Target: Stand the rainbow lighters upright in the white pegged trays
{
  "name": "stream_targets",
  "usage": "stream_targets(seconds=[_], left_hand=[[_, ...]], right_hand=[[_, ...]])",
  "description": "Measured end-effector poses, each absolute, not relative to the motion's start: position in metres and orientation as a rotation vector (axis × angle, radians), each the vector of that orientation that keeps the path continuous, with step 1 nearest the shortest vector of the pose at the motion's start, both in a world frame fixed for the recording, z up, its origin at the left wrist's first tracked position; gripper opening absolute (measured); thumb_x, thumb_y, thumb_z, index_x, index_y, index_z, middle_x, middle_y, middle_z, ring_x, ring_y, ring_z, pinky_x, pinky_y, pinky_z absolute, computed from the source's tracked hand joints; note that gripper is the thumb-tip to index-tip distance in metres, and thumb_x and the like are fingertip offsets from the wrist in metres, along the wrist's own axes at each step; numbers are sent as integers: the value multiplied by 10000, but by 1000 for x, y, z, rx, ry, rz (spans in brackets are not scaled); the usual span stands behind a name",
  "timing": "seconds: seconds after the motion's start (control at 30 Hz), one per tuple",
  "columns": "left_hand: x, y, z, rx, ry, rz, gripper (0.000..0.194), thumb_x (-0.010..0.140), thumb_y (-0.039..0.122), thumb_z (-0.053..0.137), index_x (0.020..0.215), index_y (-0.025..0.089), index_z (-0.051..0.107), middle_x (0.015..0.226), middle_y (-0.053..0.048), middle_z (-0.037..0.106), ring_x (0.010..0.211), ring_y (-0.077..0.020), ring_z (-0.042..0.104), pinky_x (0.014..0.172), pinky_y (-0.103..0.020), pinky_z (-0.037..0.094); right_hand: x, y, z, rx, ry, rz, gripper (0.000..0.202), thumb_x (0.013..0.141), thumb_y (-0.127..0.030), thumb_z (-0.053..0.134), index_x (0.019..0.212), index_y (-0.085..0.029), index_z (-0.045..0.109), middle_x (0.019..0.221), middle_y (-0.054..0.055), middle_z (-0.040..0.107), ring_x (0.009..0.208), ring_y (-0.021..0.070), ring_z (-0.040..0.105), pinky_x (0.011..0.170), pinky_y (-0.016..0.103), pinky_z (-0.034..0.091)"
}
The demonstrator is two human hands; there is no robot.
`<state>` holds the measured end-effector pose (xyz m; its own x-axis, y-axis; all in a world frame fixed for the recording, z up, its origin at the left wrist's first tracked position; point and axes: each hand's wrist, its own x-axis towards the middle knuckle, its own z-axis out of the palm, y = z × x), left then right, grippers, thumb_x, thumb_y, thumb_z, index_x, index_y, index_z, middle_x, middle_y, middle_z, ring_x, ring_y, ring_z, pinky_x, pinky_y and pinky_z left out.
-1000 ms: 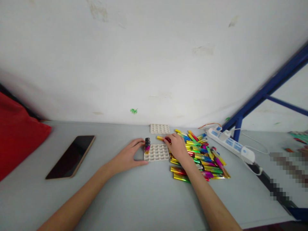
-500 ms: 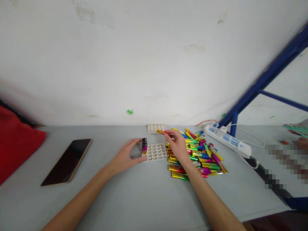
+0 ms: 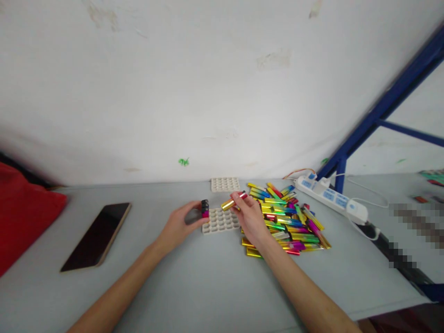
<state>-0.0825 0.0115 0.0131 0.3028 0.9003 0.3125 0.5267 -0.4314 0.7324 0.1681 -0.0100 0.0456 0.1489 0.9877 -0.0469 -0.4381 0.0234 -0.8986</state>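
My right hand pinches a shiny gold-and-red tube, tilted, with its gold end pointing left and down. Below it lies a white tray with rows of round holes. A few magenta tubes with black tops stand upright at the tray's left edge. My left hand curls round them, fingers at the back and thumb at the front. To the right of the tray spreads a pile of metallic tubes in gold, green, blue, red and purple, partly behind my right hand and forearm.
A second white holed tray lies near the wall. A dark phone or tablet and a red bag are at the left. At the right stand a white power strip with cables and a blue metal frame.
My right hand has moved left and slightly down from the pile, bringing the gold-and-red tube over the tray. My left thumb has shifted up along the standing tubes.
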Motion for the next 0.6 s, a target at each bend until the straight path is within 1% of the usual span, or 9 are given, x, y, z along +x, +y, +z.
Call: stream_targets(seconds=[0.1,0.17,0.2,0.27,0.33,0.37,0.43,0.5,0.6], left_hand=[[-84,12,13,2086,1267,952,709,967,849,783,1326,238,823,1299,-91,911,1206,-366,865,1153,-513,687],[-86,12,13,2119,1253,920,709,966,834,794,1351,238,816,1322,-96,902,1222,-374,858,1158,-516,684],[-88,12,13,2145,1237,895,714,959,821,811,1373,238,811,1346,-101,893,1242,-381,851,1165,-520,680],[-91,13,12,2207,1196,837,758,919,788,875,1434,237,792,1420,-122,861,1309,-404,823,1197,-538,665],[-95,13,9,2264,1176,784,855,852,754,954,1500,230,761,1517,-156,807,1399,-427,776,1253,-568,630],[-97,13,7,2284,1178,766,903,820,735,987,1526,226,744,1564,-173,774,1443,-436,748,1284,-584,606],[-99,13,3,2306,1187,752,931,799,683,1019,1553,223,723,1630,-195,716,1505,-441,703,1333,-609,561],[-99,13,0,2312,1193,771,876,817,618,1018,1547,232,723,1665,-195,681,1542,-438,673,1360,-618,534],[-97,12,-1,2317,1169,801,795,815,561,1022,1497,250,755,1664,-184,678,1563,-446,654,1370,-627,523]], right_hand=[[163,-14,47,-921,-870,1344,707,762,-916,907,893,-251,707,876,16,741,814,203,713,765,342,625],[161,-16,47,-900,-955,1399,720,812,-958,843,917,-266,672,801,-17,683,720,189,668,709,339,611],[160,-17,46,-895,-996,1421,725,822,-972,825,920,-275,650,754,-40,636,664,178,623,662,329,591],[159,-17,43,-913,-1066,1444,743,829,-1007,785,893,-292,593,670,-85,502,565,154,489,553,297,507],[159,-17,40,-989,-1122,1408,757,846,-1035,727,843,-303,535,635,-103,393,534,142,371,484,272,389],[160,-17,40,-1041,-1149,1361,753,867,-1033,699,821,-305,516,630,-100,372,541,143,346,477,269,345],[161,-19,40,-1145,-1212,1224,727,928,-993,652,777,-298,501,629,-78,388,580,152,359,503,275,307],[163,-21,42,-1226,-1279,1081,711,974,-937,618,717,-289,480,624,-59,405,618,158,383,544,286,299],[165,-24,45,-1326,-1349,967,688,999,-854,574,634,-289,430,597,-51,383,619,151,368,581,306,264]])
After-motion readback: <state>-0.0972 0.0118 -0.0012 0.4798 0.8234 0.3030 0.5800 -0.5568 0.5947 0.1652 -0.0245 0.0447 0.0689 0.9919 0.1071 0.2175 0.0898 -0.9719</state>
